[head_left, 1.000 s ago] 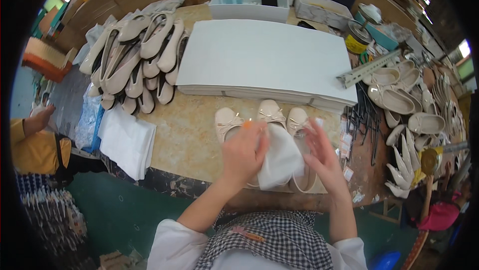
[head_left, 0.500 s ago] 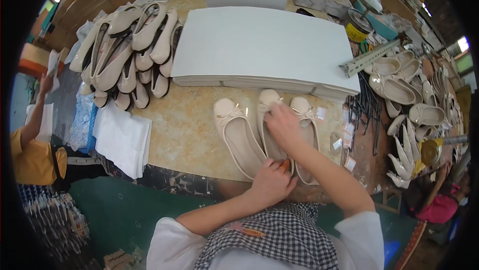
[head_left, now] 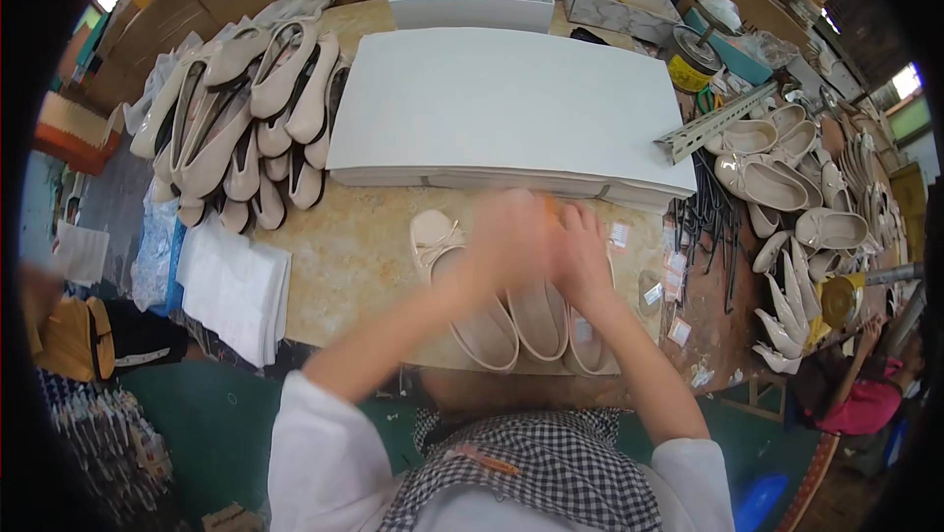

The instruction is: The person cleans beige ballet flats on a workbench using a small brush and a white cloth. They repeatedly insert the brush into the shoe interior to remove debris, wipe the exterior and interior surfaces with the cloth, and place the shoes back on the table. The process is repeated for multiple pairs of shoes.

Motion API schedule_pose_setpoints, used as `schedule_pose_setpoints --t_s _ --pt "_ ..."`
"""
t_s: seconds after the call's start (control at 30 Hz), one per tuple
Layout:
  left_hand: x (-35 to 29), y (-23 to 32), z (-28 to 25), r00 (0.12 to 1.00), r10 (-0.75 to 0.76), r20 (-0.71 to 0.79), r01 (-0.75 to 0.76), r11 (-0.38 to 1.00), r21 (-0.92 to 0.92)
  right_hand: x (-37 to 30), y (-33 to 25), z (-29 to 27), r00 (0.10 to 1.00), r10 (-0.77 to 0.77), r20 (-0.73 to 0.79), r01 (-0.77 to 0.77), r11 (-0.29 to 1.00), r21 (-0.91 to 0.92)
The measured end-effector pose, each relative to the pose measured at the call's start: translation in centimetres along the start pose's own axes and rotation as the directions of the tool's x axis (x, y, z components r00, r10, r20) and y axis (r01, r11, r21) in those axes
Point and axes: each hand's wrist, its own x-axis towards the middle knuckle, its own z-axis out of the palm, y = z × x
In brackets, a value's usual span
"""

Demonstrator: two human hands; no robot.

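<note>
Three beige ballet flats stand side by side with their toes away from me. The left flat (head_left: pixel 489 333) shows its bow and toe, while the middle flat (head_left: pixel 540 328) and the right flat (head_left: pixel 587 347) are mostly covered at the front by my hands. My left hand (head_left: pixel 513 242), smeared by motion, is over the middle flat's front. At its fingertips is a small orange object (head_left: pixel 551 206), its kind unclear. Close beside it, my right hand (head_left: pixel 582 255) has bent fingers over the fronts of the middle and right flats; what they grip is hidden.
A long white-topped stack (head_left: pixel 511 99) lies beyond the flats. Beige shoes (head_left: pixel 236 119) are heaped at left above white sheets (head_left: pixel 236 281). More flats (head_left: pixel 762 178), dark rods (head_left: pixel 713 227), a metal angle bar (head_left: pixel 718 124) and a can (head_left: pixel 693 58) crowd the right. Another person (head_left: pixel 74 335) is at far left.
My left hand has moved up from the heels to the fronts of the flats, the orange object moving with it. My right hand has shifted slightly nearer and right. The view has shifted slightly.
</note>
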Motion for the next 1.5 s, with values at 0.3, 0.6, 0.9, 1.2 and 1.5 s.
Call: schedule_pose_setpoints --t_s 0.3,0.6,0.9,1.2,1.5 --pt "8.2 -10.1 0.6 0.945 -0.289 -0.155 0.279 0.957 -0.085 -8.2 2.0 -6.6 0.987 0.157 0.038 -0.154 0.849 0.506" --pt "8.0 -9.6 0.8 0.852 -0.278 -0.444 0.291 0.956 -0.039 -9.2 0.8 -7.6 0.951 0.286 0.12 -0.268 0.566 0.78" --pt "8.0 -10.1 1.2 0.757 -0.103 -0.645 0.344 0.902 0.26 -9.5 0.8 -9.0 0.93 0.311 0.198 -0.313 0.383 0.869" --pt "-2.1 4.3 -3.8 0.891 0.135 -0.434 -0.273 0.922 -0.275 -8.4 0.5 -10.1 0.776 0.496 0.391 -0.248 -0.331 0.911" --pt "-9.9 4.4 -4.4 0.859 -0.105 -0.501 -0.193 0.84 -0.507 -5.3 -2.5 -7.5 0.896 0.148 0.418 -0.436 0.127 0.891"
